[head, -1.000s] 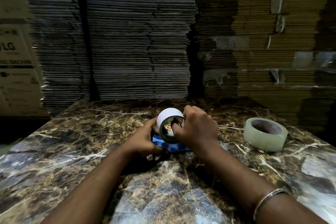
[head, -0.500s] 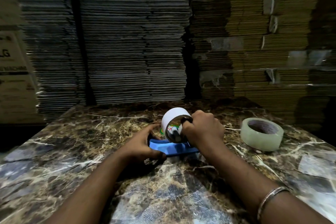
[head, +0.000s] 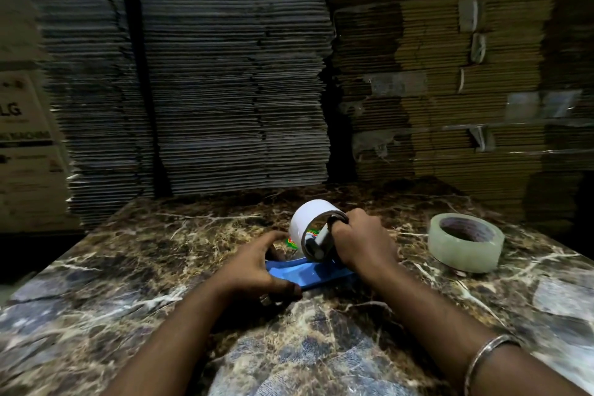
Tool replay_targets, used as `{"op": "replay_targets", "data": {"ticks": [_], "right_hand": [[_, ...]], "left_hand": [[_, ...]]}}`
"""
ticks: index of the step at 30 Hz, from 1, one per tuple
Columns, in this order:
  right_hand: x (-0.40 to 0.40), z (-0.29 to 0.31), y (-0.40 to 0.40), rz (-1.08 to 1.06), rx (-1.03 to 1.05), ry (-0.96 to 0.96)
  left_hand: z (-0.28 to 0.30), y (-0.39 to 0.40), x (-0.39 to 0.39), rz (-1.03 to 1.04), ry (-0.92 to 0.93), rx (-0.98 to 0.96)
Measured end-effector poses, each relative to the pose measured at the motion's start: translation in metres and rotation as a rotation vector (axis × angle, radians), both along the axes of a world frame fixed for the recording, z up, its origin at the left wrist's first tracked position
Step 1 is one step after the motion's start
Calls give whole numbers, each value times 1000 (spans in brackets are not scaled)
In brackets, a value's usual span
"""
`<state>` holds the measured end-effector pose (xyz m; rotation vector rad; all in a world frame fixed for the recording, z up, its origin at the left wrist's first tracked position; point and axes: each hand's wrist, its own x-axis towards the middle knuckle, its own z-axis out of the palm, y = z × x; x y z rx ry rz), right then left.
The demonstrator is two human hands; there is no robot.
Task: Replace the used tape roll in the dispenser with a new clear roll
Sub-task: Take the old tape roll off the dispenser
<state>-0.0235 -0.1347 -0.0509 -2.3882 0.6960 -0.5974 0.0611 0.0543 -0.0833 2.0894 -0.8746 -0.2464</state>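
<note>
A blue tape dispenser [head: 310, 273] lies on the marble table [head: 135, 267] in the middle. A white used tape roll [head: 310, 219] stands on edge on it, its hollow core facing me. My right hand [head: 361, 243] grips the roll's right rim, with fingers hooked inside the core. My left hand [head: 257, 267] presses down on the dispenser's near left end, thumb and fingers around it. A new clear tape roll [head: 466, 246] lies flat on the table to the right, apart from both hands.
Tall stacks of flattened cardboard [head: 231, 74] rise right behind the table's far edge. A printed carton [head: 25, 151] stands at the left. The table's left edge drops to a dark floor.
The white roll has tilted and come up off the dispenser, so more of the blue body shows. My left hand has slid down onto the dispenser's near end.
</note>
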Motion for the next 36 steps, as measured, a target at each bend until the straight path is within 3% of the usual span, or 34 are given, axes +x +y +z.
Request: {"op": "replay_targets", "data": {"ticks": [5, 8, 10, 13, 18, 21, 26, 33, 36], "right_hand": [[5, -6, -2, 112, 149, -96], [5, -7, 0, 172, 167, -133], [6, -8, 0, 200, 182, -162], [10, -11, -2, 277, 244, -178], [14, -16, -4, 327, 264, -259], [12, -16, -6, 350, 248, -287], [13, -20, -3, 432, 295, -302], [17, -15, 3, 522, 737, -339], [17, -15, -3, 529, 699, -426]], "left_hand": [[13, 0, -12, 13, -275, 107], [12, 2, -8, 20, -294, 129], [12, 3, -8, -3, -214, 55], [10, 1, -12, -33, 53, -163], [11, -12, -25, 119, -73, -407], [17, -16, -31, 161, -35, -597], [17, -23, -37, 131, 172, -631], [23, -26, -40, 124, 255, -670], [15, -29, -41, 174, 335, -667]]}}
